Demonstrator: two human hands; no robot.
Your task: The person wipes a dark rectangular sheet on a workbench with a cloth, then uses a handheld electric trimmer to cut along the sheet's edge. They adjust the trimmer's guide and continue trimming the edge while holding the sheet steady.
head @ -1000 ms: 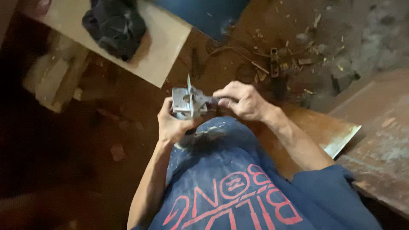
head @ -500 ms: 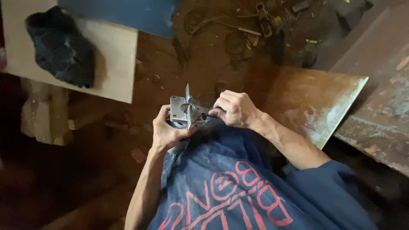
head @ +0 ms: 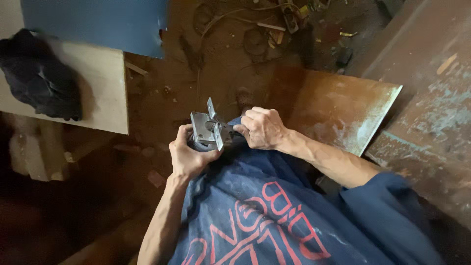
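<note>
A small grey metal bracket assembly point(head: 208, 128) with a flat plate and an upright perforated tab is held in front of my lap. My left hand point(head: 189, 156) grips it from below and the left side. My right hand point(head: 262, 128) is closed against its right side, fingers pinching a part at the edge of the bracket. What the right fingertips hold is too small to make out. Below both hands lies my dark blue shirt point(head: 255, 216) with red print.
A pale wooden board point(head: 105, 98) with a black cloth bundle point(head: 41, 83) lies at the left, a blue sheet point(head: 98, 22) above it. A rusty metal sheet point(head: 343, 113) and a larger rusty plate point(head: 431, 98) sit at the right. Wire and scrap point(head: 274, 24) litter the dirt floor.
The view has shifted, so the board and cloth now sit farther left. Both hands stay on the bracket, which has turned slightly in the grip.
</note>
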